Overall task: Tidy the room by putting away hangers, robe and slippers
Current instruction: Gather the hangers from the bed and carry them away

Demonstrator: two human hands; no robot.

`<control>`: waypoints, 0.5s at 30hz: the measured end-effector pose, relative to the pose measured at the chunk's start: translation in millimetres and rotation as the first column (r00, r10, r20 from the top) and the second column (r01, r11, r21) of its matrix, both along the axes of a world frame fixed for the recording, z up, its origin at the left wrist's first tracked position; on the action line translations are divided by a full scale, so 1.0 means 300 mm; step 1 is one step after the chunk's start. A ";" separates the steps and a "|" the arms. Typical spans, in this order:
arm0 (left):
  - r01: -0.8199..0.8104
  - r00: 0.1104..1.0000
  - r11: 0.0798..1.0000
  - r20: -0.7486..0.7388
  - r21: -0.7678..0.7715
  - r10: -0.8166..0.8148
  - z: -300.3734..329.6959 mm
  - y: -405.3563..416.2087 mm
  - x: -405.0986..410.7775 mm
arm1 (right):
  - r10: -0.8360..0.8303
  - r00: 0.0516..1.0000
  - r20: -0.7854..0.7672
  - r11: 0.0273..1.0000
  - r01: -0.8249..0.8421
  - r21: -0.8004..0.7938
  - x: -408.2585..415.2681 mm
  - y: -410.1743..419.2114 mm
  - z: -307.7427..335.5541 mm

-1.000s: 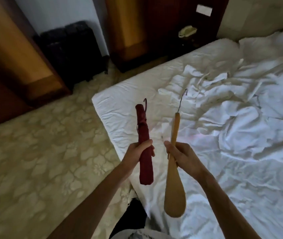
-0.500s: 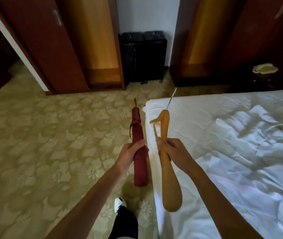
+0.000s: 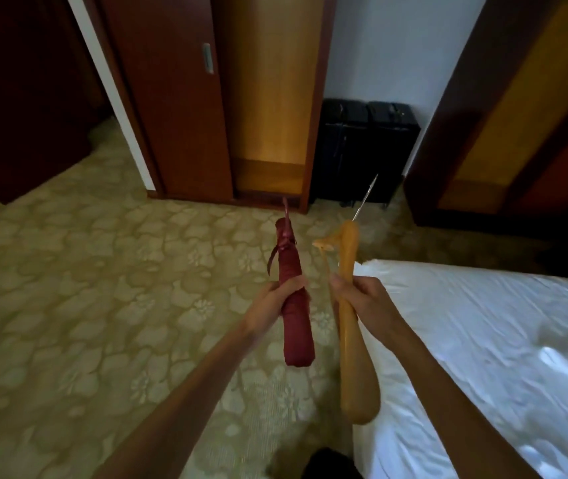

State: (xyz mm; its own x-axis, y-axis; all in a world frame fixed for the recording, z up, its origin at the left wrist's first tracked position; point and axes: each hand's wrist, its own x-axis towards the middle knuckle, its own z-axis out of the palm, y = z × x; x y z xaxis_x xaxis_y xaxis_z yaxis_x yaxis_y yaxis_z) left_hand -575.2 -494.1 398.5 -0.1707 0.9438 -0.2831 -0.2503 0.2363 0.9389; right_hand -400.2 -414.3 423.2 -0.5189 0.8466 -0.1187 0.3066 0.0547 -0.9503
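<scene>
Fingers of your right hand (image 3: 365, 302) wrap the wooden hanger (image 3: 351, 326), long axis pointing toward the open wardrobe (image 3: 268, 98) straight ahead; left hand (image 3: 275, 299) grips a red umbrella (image 3: 294, 326).

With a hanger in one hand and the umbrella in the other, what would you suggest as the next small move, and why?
Probably step toward the open wardrobe straight ahead. The right hand grips the wooden hanger, the left hand grips the folded red umbrella, and only patterned carpet lies between the person and the wardrobe.
</scene>
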 end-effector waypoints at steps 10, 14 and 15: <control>0.040 0.998 0.999 -0.041 0.032 -0.038 -0.009 0.606 -0.457 | 0.063 0.998 0.014 0.997 -0.064 0.042 -0.441 0.594 -0.004; 0.077 0.993 0.996 -0.086 0.034 -0.074 0.001 0.945 -0.662 | 0.058 0.998 0.019 0.997 -0.059 0.049 -0.642 0.912 -0.021; 0.078 0.993 0.996 -0.093 0.032 -0.074 0.010 1.031 -0.713 | 0.055 0.998 0.017 0.997 -0.056 0.053 -0.693 0.995 -0.019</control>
State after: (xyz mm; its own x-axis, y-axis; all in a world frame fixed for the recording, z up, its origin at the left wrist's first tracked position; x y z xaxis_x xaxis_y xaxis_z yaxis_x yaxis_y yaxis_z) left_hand -789.0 -184.7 401.6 -0.1218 0.9642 -0.2356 -0.1452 0.2175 0.9652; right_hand -608.1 -115.7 417.5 -0.5639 0.8217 -0.0829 0.3163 0.1222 -0.9407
